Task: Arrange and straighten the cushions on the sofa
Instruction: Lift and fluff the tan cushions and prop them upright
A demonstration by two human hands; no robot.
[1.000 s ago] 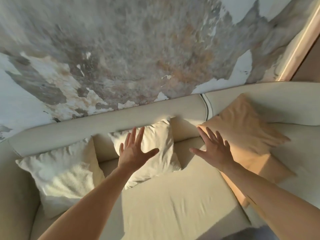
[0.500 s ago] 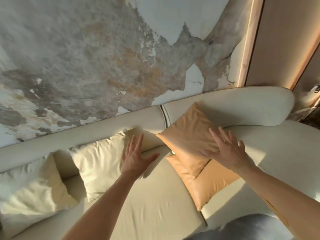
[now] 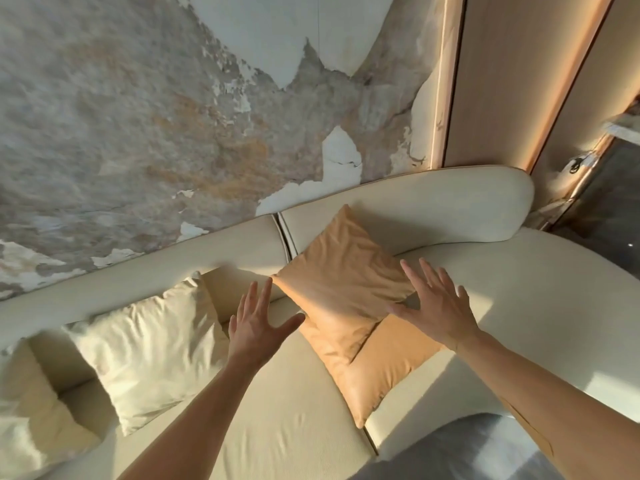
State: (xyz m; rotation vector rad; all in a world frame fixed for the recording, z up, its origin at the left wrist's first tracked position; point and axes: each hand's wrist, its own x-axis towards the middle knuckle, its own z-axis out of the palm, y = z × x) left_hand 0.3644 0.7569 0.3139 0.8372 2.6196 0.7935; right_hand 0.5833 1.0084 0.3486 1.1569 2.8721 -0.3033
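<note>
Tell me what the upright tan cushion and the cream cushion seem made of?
Upright tan square cushion: probably leather or faux leather, given its soft sheen and fine creases. Cream square cushion: likely woven cotton-type fabric, matte and softly rumpled. Neither is certain.

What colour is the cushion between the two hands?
Tan-orange, a plain smooth fabric with no pattern. The tan cushion shows best in the head view, propped against the cream sofa back.

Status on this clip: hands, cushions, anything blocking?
Left hand open, right hand open, flanking upper tan cushion, no grip. It overlaps lower tan cushion, askew. Nothing blocking.
</note>
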